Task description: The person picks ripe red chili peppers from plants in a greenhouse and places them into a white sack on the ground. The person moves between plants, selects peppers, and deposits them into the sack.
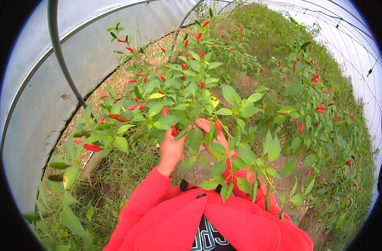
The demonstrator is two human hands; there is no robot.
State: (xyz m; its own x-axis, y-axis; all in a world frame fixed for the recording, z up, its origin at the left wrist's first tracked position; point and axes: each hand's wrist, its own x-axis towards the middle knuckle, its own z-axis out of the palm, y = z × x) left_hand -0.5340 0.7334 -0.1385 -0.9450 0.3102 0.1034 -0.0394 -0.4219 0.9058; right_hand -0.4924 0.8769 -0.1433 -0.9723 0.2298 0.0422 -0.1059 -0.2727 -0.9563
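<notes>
My left hand is raised among the leaves of a chili pepper plant, its fingers closed around red chili peppers and a green one. Just right of it, my right hand reaches in behind leaves, thumb and forefinger near a stem close to my left fingertips; leaves hide part of it, and whether it grips anything does not show. A red chili pepper hangs in front of my right hand. Green chili peppers hang over my right sleeve.
A metal hoop and plastic sheeting of a polytunnel rise at the left. More pepper plants with red fruit line the right side. Dry straw and grass cover ground at the left. A leafy branch crosses my right forearm.
</notes>
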